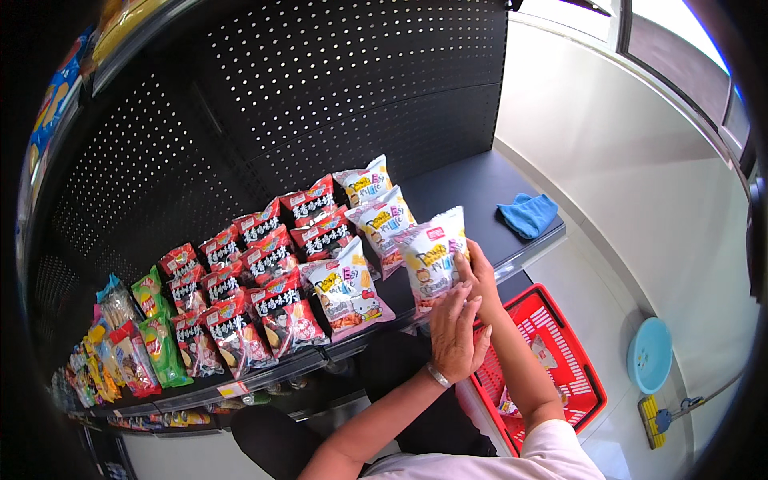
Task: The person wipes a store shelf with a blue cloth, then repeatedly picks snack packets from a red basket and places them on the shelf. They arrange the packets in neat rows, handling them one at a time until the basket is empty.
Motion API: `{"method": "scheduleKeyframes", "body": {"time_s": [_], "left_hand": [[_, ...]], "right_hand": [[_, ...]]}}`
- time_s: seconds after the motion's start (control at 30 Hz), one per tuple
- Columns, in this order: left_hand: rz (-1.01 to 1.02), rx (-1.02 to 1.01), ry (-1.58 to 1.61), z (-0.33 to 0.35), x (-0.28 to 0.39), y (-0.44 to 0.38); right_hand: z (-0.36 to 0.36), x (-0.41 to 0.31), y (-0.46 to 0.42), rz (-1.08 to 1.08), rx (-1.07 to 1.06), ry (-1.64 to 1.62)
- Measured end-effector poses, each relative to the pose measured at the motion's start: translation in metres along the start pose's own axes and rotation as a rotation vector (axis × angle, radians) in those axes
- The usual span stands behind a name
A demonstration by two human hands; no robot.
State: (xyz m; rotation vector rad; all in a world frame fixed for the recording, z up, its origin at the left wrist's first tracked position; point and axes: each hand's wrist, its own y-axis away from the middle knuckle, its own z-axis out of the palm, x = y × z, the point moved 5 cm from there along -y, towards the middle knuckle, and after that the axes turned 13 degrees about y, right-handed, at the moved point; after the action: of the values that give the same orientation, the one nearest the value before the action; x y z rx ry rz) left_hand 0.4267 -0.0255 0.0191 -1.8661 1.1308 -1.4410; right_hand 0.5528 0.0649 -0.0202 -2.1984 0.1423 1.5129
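Observation:
My right hand (482, 277) grips a white and pink snack bag (429, 258) by its right side, above the shelf's front edge. My left hand (454, 339), with a metal bracelet (438, 375) at its wrist, is below the bag with fingers apart. Its fingertips overlap the right hand and the bag's lower corner; whether they touch the bag is hard to tell. Matching white bags stand on the dark shelf (441, 180): one at the front (348, 291), one behind (384, 225) and one at the back (364, 181). Red and black snack bags (288, 315) stand in rows to their left.
Green bags (163, 348) and other packets fill the shelf's left end. A blue cloth (528, 215) lies at its right end. Below, a red basket (594, 393) holds a few packets. A blue basin (650, 354) and a yellow sponge mop (651, 422) are near the wall.

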Motion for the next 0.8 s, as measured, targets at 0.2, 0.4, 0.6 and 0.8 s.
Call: {"method": "scheduleKeyframes", "body": {"time_s": [0.2, 0.4, 0.6, 0.8], "left_hand": [[-0.061, 0.035, 0.018, -0.005, -0.009, -0.002], [-0.11, 0.002, 0.091, 0.001, -0.011, -0.007], [-0.165, 0.05, 0.098, 0.01, -0.013, 0.004], [-0.153, 0.131, 0.126, 0.017, -0.022, 0.004]], "right_hand": [[0.041, -0.006, -0.019, -0.03, -0.092, 0.136], [0.051, 0.027, -0.018, -0.018, -0.037, 0.381], [0.051, 0.028, -0.01, 0.038, 0.005, 0.391], [0.038, -0.048, 0.012, -0.332, 0.153, 0.662]]}}
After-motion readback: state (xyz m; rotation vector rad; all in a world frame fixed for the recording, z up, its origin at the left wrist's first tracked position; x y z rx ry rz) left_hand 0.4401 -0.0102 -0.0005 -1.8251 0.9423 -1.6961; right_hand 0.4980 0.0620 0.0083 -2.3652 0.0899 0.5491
